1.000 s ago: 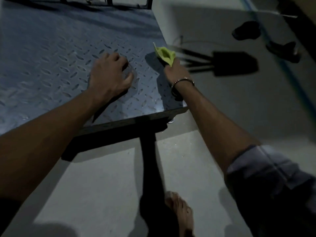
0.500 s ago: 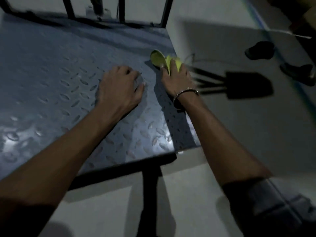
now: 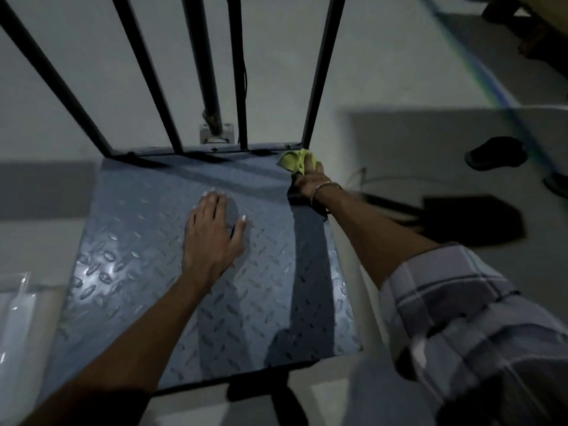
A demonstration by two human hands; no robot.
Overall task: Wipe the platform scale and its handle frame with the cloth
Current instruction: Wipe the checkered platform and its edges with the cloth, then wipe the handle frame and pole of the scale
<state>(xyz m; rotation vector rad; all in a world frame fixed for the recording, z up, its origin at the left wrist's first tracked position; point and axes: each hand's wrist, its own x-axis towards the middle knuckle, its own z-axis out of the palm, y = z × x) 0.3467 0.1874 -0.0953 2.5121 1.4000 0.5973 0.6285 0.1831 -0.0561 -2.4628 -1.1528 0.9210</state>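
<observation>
Since a moment ago the right hand (image 3: 310, 179), gripping the cloth (image 3: 293, 161), has slid to the scale (image 3: 138, 272) plate's far right corner by the frame (image 3: 316, 72) post, left hand (image 3: 212, 238) flat and relaxed; best wipe firmly into that joint.

The far edge of the platform scale (image 3: 129, 272) is fenced by the dark bars of the handle frame (image 3: 147, 72) — gaps between the bars stand wide enough to see floor through, though a thicker pole (image 3: 203, 63) and a hanging cable fill the middle gap. The left hand (image 3: 212, 238) lies flat mid-plate; the right hand (image 3: 310, 179) with the cloth (image 3: 293, 159) crowds the far right corner against the last bar. The plate's left and near parts lie bare — a sandal (image 3: 495, 153) sits on the floor well to the right.
</observation>
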